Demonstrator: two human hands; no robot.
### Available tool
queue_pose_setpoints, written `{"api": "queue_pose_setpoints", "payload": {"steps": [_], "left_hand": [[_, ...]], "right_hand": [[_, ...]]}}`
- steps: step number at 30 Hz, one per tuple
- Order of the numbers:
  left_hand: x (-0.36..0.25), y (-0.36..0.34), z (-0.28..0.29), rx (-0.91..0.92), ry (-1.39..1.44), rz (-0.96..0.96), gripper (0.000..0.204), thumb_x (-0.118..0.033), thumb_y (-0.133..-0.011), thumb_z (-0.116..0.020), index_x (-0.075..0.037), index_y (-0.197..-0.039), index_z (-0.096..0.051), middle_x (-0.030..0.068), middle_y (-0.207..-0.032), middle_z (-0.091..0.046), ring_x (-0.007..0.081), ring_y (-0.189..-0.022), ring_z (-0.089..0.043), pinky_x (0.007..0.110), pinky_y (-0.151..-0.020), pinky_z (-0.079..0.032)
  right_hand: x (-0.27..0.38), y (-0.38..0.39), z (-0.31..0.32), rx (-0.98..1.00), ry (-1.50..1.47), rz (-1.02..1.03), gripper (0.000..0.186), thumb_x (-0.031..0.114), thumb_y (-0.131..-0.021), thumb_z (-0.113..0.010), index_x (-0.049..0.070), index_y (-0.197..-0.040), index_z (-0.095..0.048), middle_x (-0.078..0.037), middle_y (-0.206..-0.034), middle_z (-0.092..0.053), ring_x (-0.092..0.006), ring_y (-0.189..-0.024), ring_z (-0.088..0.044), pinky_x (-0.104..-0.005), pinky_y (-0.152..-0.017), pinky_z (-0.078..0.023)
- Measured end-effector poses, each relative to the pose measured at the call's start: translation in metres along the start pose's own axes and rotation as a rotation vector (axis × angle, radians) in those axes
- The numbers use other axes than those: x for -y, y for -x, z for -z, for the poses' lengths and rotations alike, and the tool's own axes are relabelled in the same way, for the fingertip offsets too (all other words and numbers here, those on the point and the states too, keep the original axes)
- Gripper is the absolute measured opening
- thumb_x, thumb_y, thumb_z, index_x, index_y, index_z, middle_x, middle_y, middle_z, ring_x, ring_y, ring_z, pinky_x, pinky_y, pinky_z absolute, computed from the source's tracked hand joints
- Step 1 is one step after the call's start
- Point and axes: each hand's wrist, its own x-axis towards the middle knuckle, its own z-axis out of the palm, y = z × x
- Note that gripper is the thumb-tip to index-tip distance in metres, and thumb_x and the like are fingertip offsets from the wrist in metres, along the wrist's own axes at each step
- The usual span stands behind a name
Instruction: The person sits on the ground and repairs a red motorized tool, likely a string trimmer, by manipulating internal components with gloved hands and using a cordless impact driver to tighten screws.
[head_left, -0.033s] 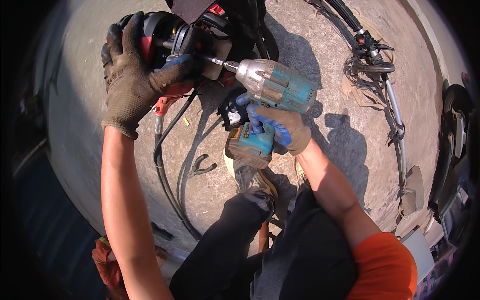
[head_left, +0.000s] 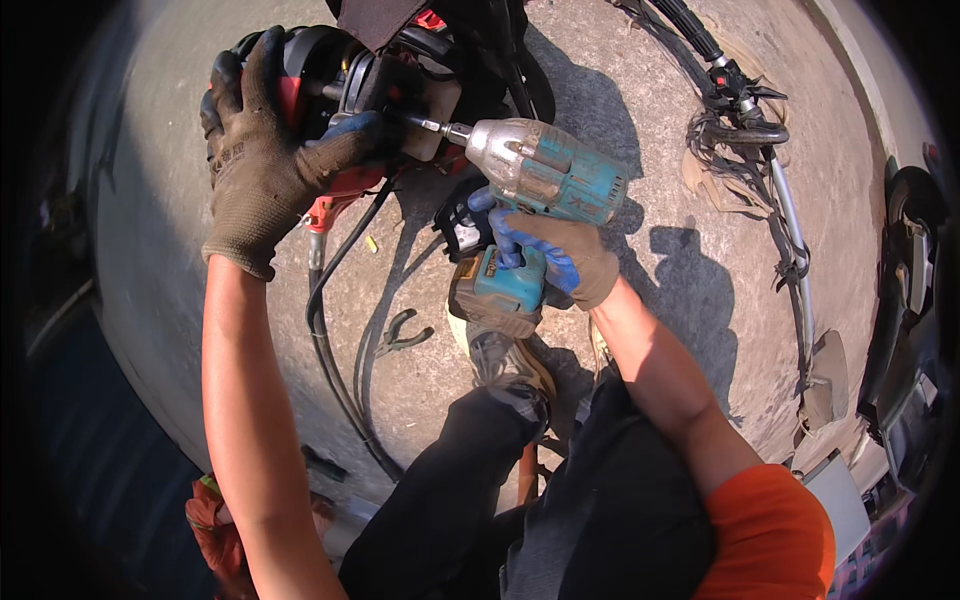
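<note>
My left hand (head_left: pixel 255 160), in a grey-brown work glove with dark fingertips, is spread over a red and black small engine (head_left: pixel 345 80) and grips its housing. My right hand (head_left: pixel 555 245), in a similar glove with blue fingers, is closed around the handle of a teal and silver cordless impact driver (head_left: pixel 550 170). The driver points left, its bit reaching the engine beside a pale plate (head_left: pixel 440 105). The bit's tip is hidden among the engine's dark parts. A red fitting (head_left: pixel 328 210) joins a metal tube below the engine.
Pliers (head_left: pixel 405 332) lie on the concrete by a black cable (head_left: pixel 322 335). Off to the right rests a long metal pole (head_left: pixel 788 210) with a black grip and tangled straps. My shoe (head_left: pixel 505 365) is below the driver's battery. Black fabric (head_left: pixel 380 15) hangs over the engine's top.
The impact driver and my right hand have shifted very slightly left, toward the engine. My left hand stays on the engine.
</note>
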Motion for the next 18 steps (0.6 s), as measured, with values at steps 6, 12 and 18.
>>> {"api": "queue_pose_setpoints", "payload": {"steps": [6,12,18], "left_hand": [[0.007,-0.004,-0.004,-0.019,-0.055,-0.095,0.118,-0.064,-0.051,-0.086,-0.019,-0.147,-0.037,0.03,-0.146,-0.033,0.05,-0.138,-0.028,0.058,-0.11,-0.033],[0.004,-0.003,0.001,-0.038,-0.082,-0.067,0.109,-0.062,-0.058,-0.084,-0.017,-0.146,-0.038,0.0264,-0.145,-0.036,0.048,-0.138,-0.029,0.057,-0.111,-0.032],[0.001,-0.003,0.002,-0.004,-0.043,-0.052,0.109,-0.061,-0.058,-0.084,-0.016,-0.146,-0.038,0.0266,-0.145,-0.035,0.0491,-0.138,-0.027,0.058,-0.111,-0.03]], "right_hand": [[-0.006,-0.001,-0.004,-0.026,-0.045,-0.082,0.028,0.011,-0.089,-0.067,0.0,-0.114,-0.064,-0.001,-0.075,-0.057,-0.0066,-0.063,-0.052,-0.0229,-0.055,-0.046],[-0.011,-0.001,-0.016,-0.006,-0.183,-0.189,0.036,0.021,-0.09,-0.063,-0.002,-0.117,-0.058,-0.003,-0.069,-0.052,-0.0115,-0.059,-0.05,-0.0288,-0.058,-0.045],[-0.001,0.002,-0.026,-0.065,-0.161,-0.177,0.032,0.017,-0.089,-0.064,-0.002,-0.115,-0.062,-0.002,-0.069,-0.051,-0.0105,-0.059,-0.048,-0.0292,-0.058,-0.045]]}}
